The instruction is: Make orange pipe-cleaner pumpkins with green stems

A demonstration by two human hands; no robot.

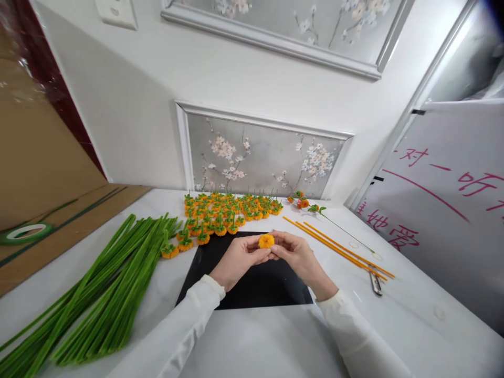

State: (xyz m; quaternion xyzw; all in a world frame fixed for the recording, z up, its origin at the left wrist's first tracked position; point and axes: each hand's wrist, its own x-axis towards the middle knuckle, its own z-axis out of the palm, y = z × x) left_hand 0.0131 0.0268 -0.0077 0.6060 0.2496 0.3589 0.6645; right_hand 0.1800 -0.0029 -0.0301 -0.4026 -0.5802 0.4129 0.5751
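Between my two hands is a small orange pipe-cleaner flower (266,241), its petals facing me. My left hand (242,257) pinches it from the left, thumb toward the front. From the right, the thumb and fingers of my right hand (293,254) close on its other side. Both hands are above a black mat (252,289) on the white table. Beyond them stand rows of similar orange flowers (220,228), most turned face down with green stems pointing up. The underside of the held flower is hidden by my fingers.
Green pipe cleaners (114,278) lie in a large bundle at left, near green tape (25,233) on cardboard (51,226). On the right are several orange pipe cleaners (334,244), a nail clipper (375,283) and a finished flower stem (346,231). A white wall (134,121) rises behind.
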